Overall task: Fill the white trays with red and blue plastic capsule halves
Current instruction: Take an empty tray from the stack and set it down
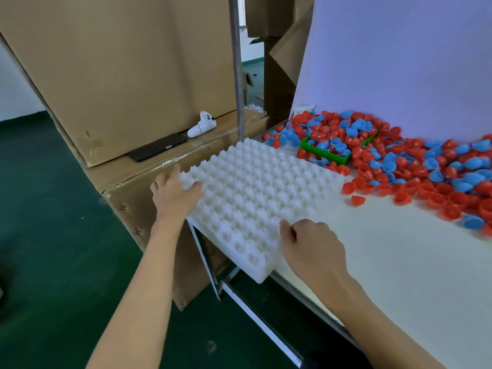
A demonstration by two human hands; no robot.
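A white tray (pixel 255 193) with rows of bumps and cups lies at the left end of the white table, its near corner hanging over the edge. No capsule halves are in it. My left hand (pixel 174 194) grips its left edge, thumb on top. My right hand (pixel 311 243) holds its near right edge, fingers curled under. A big heap of red capsule halves (pixel 436 201) and blue capsule halves (pixel 471 163) covers the table's right and far side. One red half (pixel 357 200) lies alone near the tray.
A green bin (pixel 323 153) holding capsule halves sits in the heap behind the tray. Cardboard boxes (pixel 119 75) stand to the left, with a black phone (pixel 157 147) and a white controller (pixel 201 124) on a ledge. A metal pole (pixel 237 75) rises behind the tray.
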